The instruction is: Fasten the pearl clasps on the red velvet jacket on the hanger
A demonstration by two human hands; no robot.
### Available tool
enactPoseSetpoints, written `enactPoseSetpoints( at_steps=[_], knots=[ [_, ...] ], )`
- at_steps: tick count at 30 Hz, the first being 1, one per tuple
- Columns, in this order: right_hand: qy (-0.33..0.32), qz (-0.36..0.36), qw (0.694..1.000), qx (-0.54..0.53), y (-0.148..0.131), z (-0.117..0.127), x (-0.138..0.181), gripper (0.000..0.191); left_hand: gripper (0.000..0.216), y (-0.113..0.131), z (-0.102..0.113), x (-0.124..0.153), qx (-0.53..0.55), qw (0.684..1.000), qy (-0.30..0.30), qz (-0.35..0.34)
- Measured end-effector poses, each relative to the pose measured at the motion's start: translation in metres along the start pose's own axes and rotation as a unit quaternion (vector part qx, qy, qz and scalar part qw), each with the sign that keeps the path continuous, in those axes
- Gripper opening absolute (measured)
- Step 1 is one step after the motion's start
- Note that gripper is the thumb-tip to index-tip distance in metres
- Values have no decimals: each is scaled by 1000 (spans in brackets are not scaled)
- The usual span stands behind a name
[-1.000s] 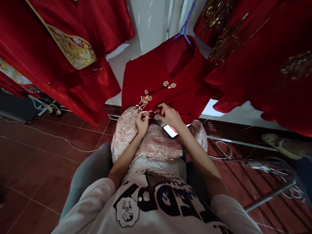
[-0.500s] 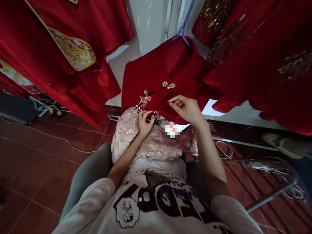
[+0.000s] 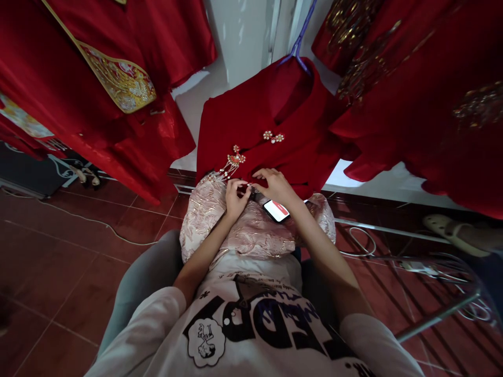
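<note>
A red garment (image 3: 251, 123) hangs on a purple hanger (image 3: 299, 39) in front of me, its lower edge lying over a pink brocade cloth (image 3: 243, 230) on my lap. It carries a pearl flower ornament (image 3: 273, 137) and a gold tasselled ornament (image 3: 234, 158). My left hand (image 3: 236, 196) and my right hand (image 3: 275, 187) meet at the garment's lower edge, fingers pinched together on a small beaded ornament (image 3: 248, 184). A phone (image 3: 276, 210) with a lit screen lies on the cloth just under my right wrist.
More red embroidered garments hang at the left (image 3: 98, 78) and right (image 3: 424, 94). The floor is red tile (image 3: 58, 272) with a white cable across it. A metal rack (image 3: 432, 283) stands at the right, with a sandal (image 3: 451, 233) beyond it.
My right hand, lifted up and to the right half a second ago, has come back down to the garment's lower edge beside my left hand. The left hand stayed put.
</note>
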State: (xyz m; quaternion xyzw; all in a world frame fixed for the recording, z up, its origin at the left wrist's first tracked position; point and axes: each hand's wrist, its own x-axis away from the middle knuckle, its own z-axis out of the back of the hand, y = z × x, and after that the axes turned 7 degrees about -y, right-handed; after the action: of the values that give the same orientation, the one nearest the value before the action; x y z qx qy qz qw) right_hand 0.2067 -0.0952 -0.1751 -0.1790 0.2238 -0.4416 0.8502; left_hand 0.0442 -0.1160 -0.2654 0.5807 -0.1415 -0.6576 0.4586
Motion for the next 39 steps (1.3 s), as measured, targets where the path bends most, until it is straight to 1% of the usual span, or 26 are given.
enactPoseSetpoints(
  at_steps=[3,7,12,18,25,31,35,39],
  knots=[
    [2,-2,1000,-4,0,-4,0,20,12,-2,-1,1,8,1000,0,3],
    [-9,-9,999,-35,3,-4,0,13,17,-1,-1,2,15,1000,-3,10],
    [-14,-29,999,-39,1,0,0,11,19,3,3,2,1,1000,0,-26],
    [-20,-32,999,-25,1,2,0,13,18,4,4,2,11,999,1,-36],
    [-17,-28,999,-18,1,2,1,13,29,2,3,2,19,1000,-6,2],
    [-27,-27,999,-30,4,3,0,14,27,-1,1,3,38,999,-5,-6],
    [-42,-37,998,-29,4,5,0,15,30,-1,1,3,21,999,-26,-2],
    [-46,-37,998,-30,4,6,0,16,26,3,2,1,7,1000,-24,-18]
  ],
)
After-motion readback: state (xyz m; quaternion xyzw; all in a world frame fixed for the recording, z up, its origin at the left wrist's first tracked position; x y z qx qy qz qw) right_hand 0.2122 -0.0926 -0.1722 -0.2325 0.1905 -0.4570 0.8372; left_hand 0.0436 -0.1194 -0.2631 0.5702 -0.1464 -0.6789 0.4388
